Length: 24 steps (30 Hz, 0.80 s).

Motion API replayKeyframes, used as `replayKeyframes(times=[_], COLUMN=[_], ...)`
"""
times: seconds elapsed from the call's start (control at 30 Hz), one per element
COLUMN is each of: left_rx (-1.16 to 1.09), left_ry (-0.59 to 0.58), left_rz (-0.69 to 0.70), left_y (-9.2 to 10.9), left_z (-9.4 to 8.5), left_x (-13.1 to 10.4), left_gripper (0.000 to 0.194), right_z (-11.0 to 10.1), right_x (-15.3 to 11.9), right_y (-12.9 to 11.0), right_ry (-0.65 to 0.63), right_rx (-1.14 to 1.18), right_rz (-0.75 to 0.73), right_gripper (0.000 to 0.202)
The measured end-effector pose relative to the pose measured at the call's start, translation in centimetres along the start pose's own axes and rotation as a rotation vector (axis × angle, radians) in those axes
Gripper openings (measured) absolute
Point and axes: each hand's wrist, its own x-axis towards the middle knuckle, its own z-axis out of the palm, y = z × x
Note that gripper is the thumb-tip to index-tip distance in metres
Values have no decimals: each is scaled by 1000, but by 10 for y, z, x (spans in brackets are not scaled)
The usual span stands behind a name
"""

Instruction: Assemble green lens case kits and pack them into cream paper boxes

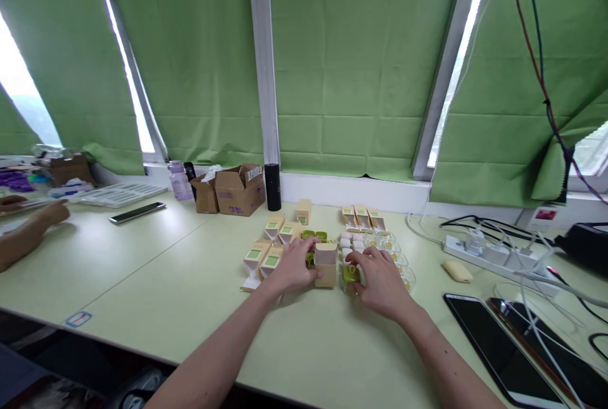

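My left hand (298, 264) is closed around the left side of a small open cardboard box (325, 273), which stands upright on the table. Just to its right, my right hand (377, 276) grips a small green bottle (351, 273) between thumb and fingers. Behind that bottle are several white caps (346, 243). Clear round pieces with yellow centres (407, 276) lie partly hidden behind my right hand. Further green pieces (314, 234) sit behind the box. More small cardboard boxes (256, 257) with green labels lie with their flaps open left of my left hand.
Three open boxes (363, 218) and one upright box (304, 211) stand at the back. A power strip (498, 256), cables and phones (498, 346) lie on the right. Larger cartons (240, 190), a black cylinder (272, 187) and a purple bottle (180, 181) line the wall. Another person's hand (52, 214) is far left.
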Motion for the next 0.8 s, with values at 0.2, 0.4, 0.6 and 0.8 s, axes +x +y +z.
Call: replayKeyframes(times=[0.2, 0.4, 0.6, 0.8], left_rx=[43, -189, -237, -78], left_ry=[-151, -139, -118, -174], left_rz=[1, 118, 274, 308], left_y=[2, 6, 23, 20], left_z=[-3, -15, -31, -32], left_x=[-1, 4, 2, -8], left_gripper=[66, 63, 20, 9], right_z=[3, -5, -2, 3], right_x=[-2, -1, 0, -2], right_y=[2, 0, 0, -7], right_ry=[44, 170, 361, 366], right_rx=[14, 97, 244, 280], right_rz=[-55, -70, -221, -320], right_gripper=[40, 22, 17, 27])
